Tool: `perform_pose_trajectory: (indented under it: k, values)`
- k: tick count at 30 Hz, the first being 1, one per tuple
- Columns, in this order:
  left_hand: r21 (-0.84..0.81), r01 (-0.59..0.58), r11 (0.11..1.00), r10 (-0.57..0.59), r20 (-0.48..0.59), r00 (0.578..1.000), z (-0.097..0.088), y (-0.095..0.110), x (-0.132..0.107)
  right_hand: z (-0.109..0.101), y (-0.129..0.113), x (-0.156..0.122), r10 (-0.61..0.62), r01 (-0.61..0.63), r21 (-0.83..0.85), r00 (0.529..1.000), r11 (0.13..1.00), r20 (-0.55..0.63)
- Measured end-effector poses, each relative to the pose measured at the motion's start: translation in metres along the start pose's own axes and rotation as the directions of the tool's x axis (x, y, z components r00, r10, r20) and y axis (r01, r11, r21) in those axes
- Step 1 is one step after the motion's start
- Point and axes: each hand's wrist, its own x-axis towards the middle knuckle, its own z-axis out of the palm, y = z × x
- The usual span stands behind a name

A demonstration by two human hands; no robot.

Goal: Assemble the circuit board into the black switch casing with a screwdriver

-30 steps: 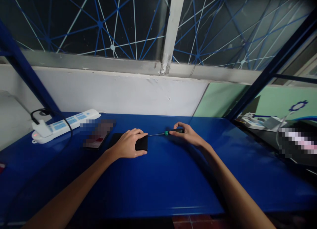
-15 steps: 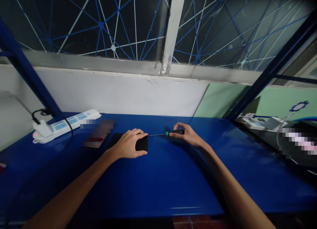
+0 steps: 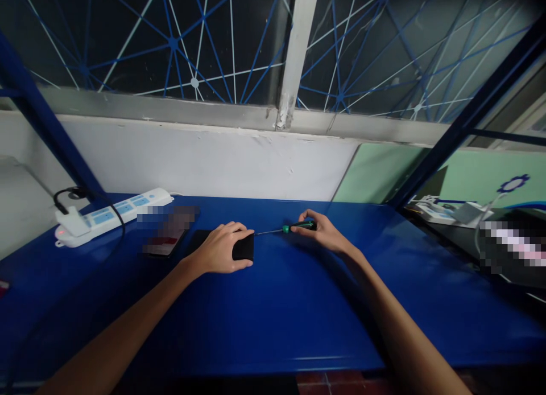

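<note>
A flat black box-like object lies on the blue table, partly covered by my left hand. That hand grips it from above, thumb on the near edge and fingers on the far side. In my right hand is a screwdriver with a green and black handle, pinched between thumb and fingers. Its thin shaft points left and the tip meets the right end of the black object near my left fingertips. Exactly what the tip touches is too small to make out.
On the left stand a white power strip with a plugged-in charger and black cable, and a phone lying flat. The blue tabletop runs to a white wall. Clutter and a dark round object sit at the right.
The screwdriver's handle has turned slightly in my right fingers, showing more green. My left hand and the black object stay in place.
</note>
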Motion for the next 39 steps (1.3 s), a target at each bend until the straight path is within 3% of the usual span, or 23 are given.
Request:
perform_pose_trajectory:
  k: [4,7,9,14,16,19,22,25,29,31,36,39]
  values:
    - [0.015,0.007,1.0,-0.007,0.007,1.0,-0.0006,0.0012,0.0,0.0022,-0.002,0.0015,-0.038,0.006,-0.265,0.993,0.964,-0.116]
    - [0.019,-0.001,1.0,0.001,-0.001,1.0,0.0,0.0008,-0.0002,0.0049,-0.0044,0.0003,-0.073,0.027,-0.395,0.992,0.918,-0.101]
    - [0.02,-0.009,1.0,0.009,-0.009,1.0,0.0008,0.0002,-0.0003,0.0054,-0.0044,-0.0008,-0.066,0.027,-0.353,0.993,0.935,-0.098]
    - [0.018,-0.022,1.0,0.023,-0.027,0.999,0.0017,-0.0005,-0.0002,0.0019,0.0014,0.0001,0.022,-0.023,-0.039,1.0,0.999,-0.008]
    - [0.016,-0.021,1.0,0.022,-0.031,0.999,0.0019,-0.0006,0.0,0.0011,0.0034,0.0019,0.005,-0.006,-0.04,1.0,0.999,-0.027]
    - [0.018,-0.021,1.0,0.022,-0.028,0.999,0.0024,-0.001,0.0003,0.0023,0.003,0.0033,-0.033,0.011,-0.197,0.993,0.98,-0.112]
    - [0.023,-0.016,1.0,0.016,-0.017,1.0,0.0026,-0.0011,0.0003,0.0046,0.0,0.0019,-0.073,0.047,-0.244,0.992,0.969,-0.099]
    - [0.024,-0.008,1.0,0.008,-0.008,1.0,0.0021,-0.0008,0.0002,0.0046,-0.0024,-0.0009,-0.048,0.039,-0.123,0.997,0.992,-0.066]
    - [0.02,-0.006,1.0,0.006,-0.005,1.0,0.0017,-0.0012,-0.0001,0.0017,-0.0023,-0.0018,0.063,-0.065,0.069,0.997,0.995,0.033]
    - [0.023,-0.008,1.0,0.008,-0.003,1.0,0.0018,-0.0013,-0.0003,0.0019,-0.0019,-0.0005,0.065,-0.065,0.002,0.998,0.998,-0.011]
    - [0.032,-0.008,0.999,0.008,-0.007,1.0,0.0009,0.0004,0.0,0.0072,-0.0041,0.0004,-0.026,-0.045,-0.398,0.985,0.916,-0.173]
    - [0.031,-0.006,0.999,0.006,-0.004,1.0,0.0003,0.0011,0.0004,0.0068,-0.0044,-0.001,-0.023,-0.034,-0.337,0.987,0.941,-0.161]
